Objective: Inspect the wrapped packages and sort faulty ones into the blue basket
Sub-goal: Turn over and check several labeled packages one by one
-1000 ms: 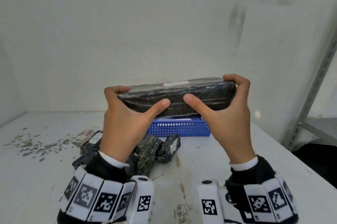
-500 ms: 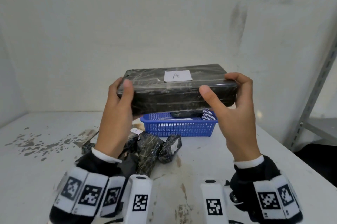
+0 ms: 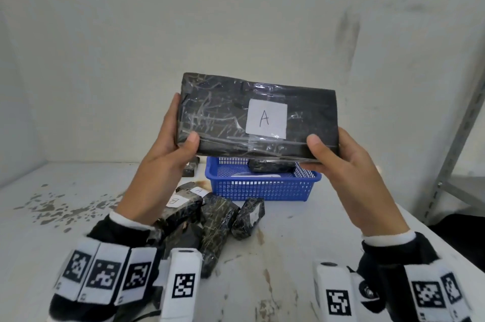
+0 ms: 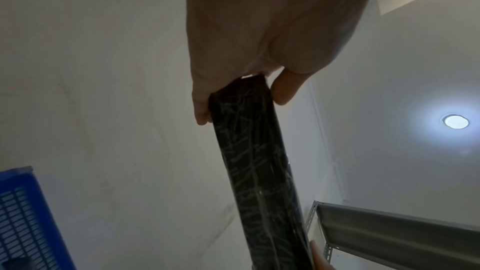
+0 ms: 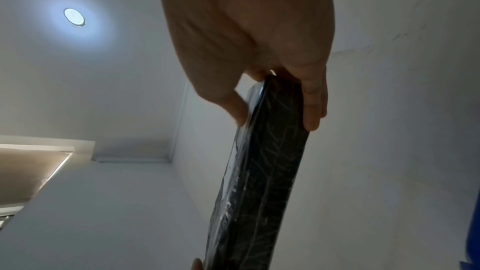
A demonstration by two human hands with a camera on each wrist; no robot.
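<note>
A flat black package wrapped in clear film is held up in front of me, its broad face toward me with a white label marked A. My left hand grips its left end, thumb on the front face. My right hand grips the lower right end the same way. The wrist views show the package's narrow edge pinched between thumb and fingers. Below it stands the blue basket with one dark package inside.
Several more wrapped black packages lie heaped on the stained white table in front of the basket, some with paper labels. Another small one lies left of the basket. A grey metal shelf frame stands at the right.
Both hands have raised the package and tipped it from edge-on to face-on, so the A label now faces me. The thumbs have shifted out toward the package's ends.
</note>
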